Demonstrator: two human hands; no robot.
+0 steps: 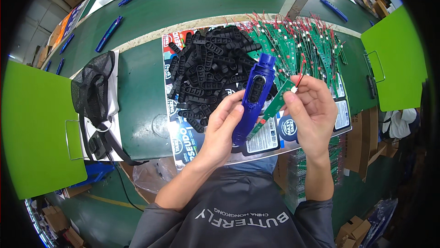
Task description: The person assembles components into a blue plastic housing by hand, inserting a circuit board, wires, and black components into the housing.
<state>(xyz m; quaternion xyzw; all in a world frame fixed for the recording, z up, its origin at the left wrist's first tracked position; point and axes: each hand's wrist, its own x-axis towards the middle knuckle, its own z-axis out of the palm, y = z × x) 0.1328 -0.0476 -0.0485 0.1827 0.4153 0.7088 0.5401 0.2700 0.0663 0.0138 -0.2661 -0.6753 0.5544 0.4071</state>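
My left hand point(222, 126) is closed round a blue plastic casing point(247, 116), tilted with its narrow end away from me. A black rubber button pad point(258, 87) sits in the oval opening of the casing. Between thumb and fingers, my right hand point(312, 110) pinches a long green circuit board point(276, 104) near its far end, by a white connector with red and black wires point(300, 71). The board slants beside the casing, its near end close to the casing's lower part; whether they touch I cannot tell.
Beyond my hands lie a heap of black button pads point(208, 60) and a pile of wired green boards point(305, 46), on a printed sheet point(176, 131). A black mesh bag point(97, 87) is at left. Blue casings point(109, 33) lie on the far green belt. Green panels point(389, 60) flank the table.
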